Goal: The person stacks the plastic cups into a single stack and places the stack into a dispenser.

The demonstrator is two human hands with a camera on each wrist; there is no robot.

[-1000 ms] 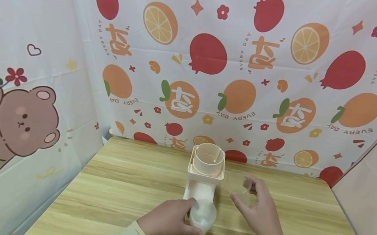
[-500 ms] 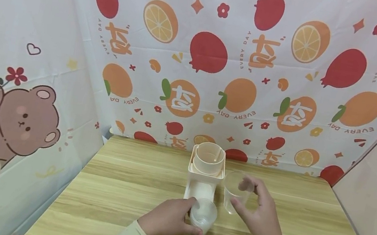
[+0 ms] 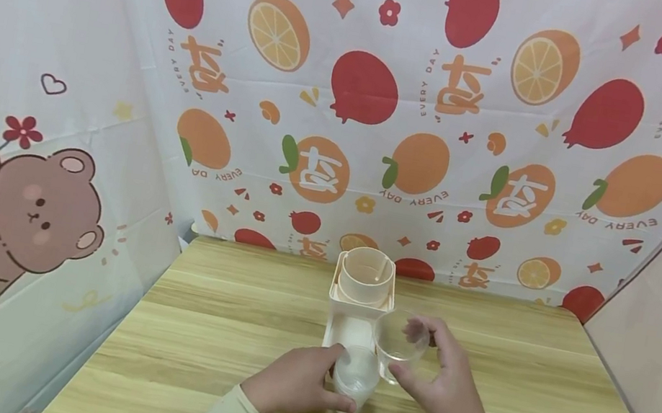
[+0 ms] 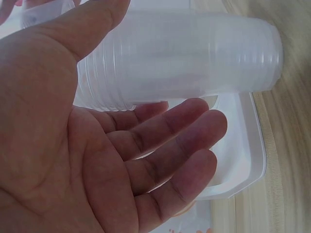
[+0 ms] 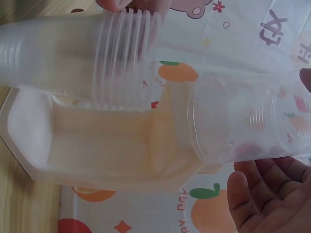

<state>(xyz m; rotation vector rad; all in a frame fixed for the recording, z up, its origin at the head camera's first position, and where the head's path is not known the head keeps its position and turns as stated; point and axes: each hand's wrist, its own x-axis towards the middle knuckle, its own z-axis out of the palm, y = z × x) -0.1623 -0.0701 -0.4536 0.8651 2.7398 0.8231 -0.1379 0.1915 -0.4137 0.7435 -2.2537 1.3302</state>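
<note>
A stack of clear plastic cups is gripped in my left hand, thumb on the near side. The left wrist view shows its nested rims by the thumb, several fingers reaching beneath. My right hand holds a single clear plastic cup between thumb and fingers, just right of the stack and apart from it in the right wrist view. Behind both stands a cream cup dispenser, with a round tube on top and an open trough facing me. The stack hides the trough's near end.
The dispenser stands on a wood-grain table, toward its back edge. A fruit-printed cloth hangs behind the table. Another cloth with a bear print hangs on the left. Each wrist carries a black camera mount.
My right hand has brought the single cup left and slightly nearer, closer to the stack. The left hand and its stack stay almost still.
</note>
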